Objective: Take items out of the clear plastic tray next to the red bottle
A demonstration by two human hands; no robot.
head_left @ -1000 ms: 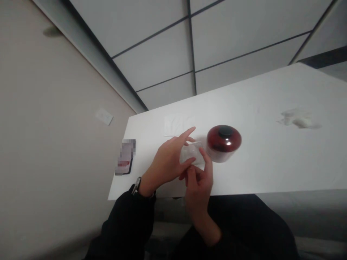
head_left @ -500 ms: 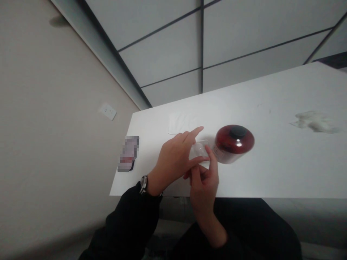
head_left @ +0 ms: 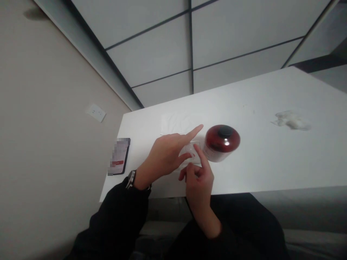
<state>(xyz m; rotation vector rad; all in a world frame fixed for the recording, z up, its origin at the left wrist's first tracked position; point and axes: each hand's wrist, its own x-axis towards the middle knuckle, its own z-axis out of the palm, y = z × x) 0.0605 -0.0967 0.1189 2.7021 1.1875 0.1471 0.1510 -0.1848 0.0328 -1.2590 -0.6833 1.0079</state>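
Note:
A small clear plastic case (head_left: 199, 159) lies on the white table between my hands, its contents hard to make out. My left hand (head_left: 165, 153), with a watch at the wrist, reaches over its left side. The index finger points outward and the thumb is spread toward the case. My right hand (head_left: 200, 182) is at its near edge, index fingertip at the clear plastic and the other fingers loosely bent. A dark red bottle (head_left: 221, 142) with a black cap stands just right of the case.
A phone (head_left: 119, 157) lies at the table's left end. Behind my left hand is a flat white sheet (head_left: 170, 124). A crumpled tissue (head_left: 291, 120) rests farther right on the table (head_left: 265, 155). The wall with a socket (head_left: 97, 113) bounds the left.
My view has turned slightly right, so everything shifts left. My hands have drawn a little apart, and the left thumb no longer crosses beside the right index finger.

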